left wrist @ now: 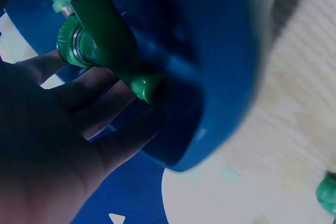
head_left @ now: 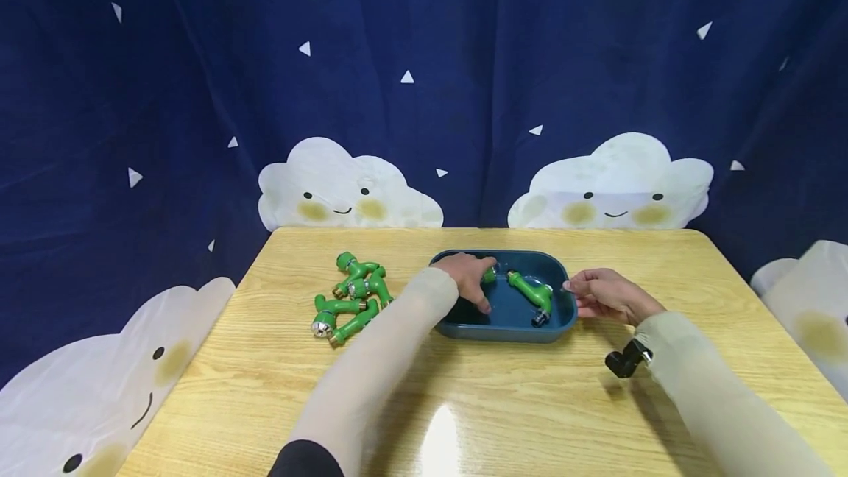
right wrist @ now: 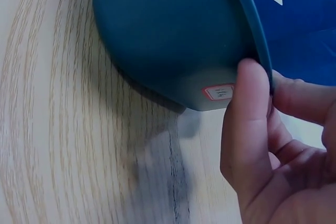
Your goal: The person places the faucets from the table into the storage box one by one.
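Observation:
A dark blue plastic bin (head_left: 506, 333) stands on the table with green taps inside. One green tap (head_left: 532, 293) lies toward the bin's right end. My left hand (head_left: 466, 276) reaches over the bin's left side, thumb and fingers spread around another green tap (left wrist: 107, 35), mostly hidden by the hand in the head view. In the left wrist view, the fingers lie extended alongside that tap. At the right end, my right hand (head_left: 606, 294) pinches the bin's rim between thumb and fingers, near a small red-edged label (right wrist: 219, 92) on the outer wall.
Several more green taps (head_left: 338, 305) lie in a loose cluster on the wooden table (head_left: 517, 403), left of the bin and partly behind the left sleeve. A dark blue curtain (head_left: 464, 94) with white clouds hangs behind the table.

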A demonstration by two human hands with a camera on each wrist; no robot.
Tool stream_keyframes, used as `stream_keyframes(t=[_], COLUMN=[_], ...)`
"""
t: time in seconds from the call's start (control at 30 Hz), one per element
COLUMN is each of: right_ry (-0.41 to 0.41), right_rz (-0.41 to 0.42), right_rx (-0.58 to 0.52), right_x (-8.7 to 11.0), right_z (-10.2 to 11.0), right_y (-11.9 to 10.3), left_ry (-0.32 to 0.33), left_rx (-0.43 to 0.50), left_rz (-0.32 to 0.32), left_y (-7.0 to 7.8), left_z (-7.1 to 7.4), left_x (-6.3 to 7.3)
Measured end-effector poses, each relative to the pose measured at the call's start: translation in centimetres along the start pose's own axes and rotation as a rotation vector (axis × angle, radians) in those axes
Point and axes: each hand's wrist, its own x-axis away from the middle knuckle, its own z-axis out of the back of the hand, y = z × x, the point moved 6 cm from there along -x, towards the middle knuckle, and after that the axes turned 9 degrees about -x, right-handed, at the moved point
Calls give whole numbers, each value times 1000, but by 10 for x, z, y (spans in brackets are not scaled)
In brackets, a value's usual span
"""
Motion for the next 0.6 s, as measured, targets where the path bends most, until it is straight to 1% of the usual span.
stream_keyframes(t=[0.1,0.2,0.3,0.43,0.6], right_ry=[4,7,8,7,20], right_rz=[4,3,3,7,9], right_rx=[12,17,13,8,15], right_x=[1,-1,-1,-1,-1], right_z=[1,0,0,0,0], right_y=[1,0,-1,0,0], left_ry=[-9,-10,-14,-22,-13], left_rx=[-12,-28,-37,-33,-52], left_rz=[1,2,-2,-4,-39], left_y=[1,0,2,7,16], left_z=[2,4,7,10,13], left_x=[-2,-2,-1,-1,-5])
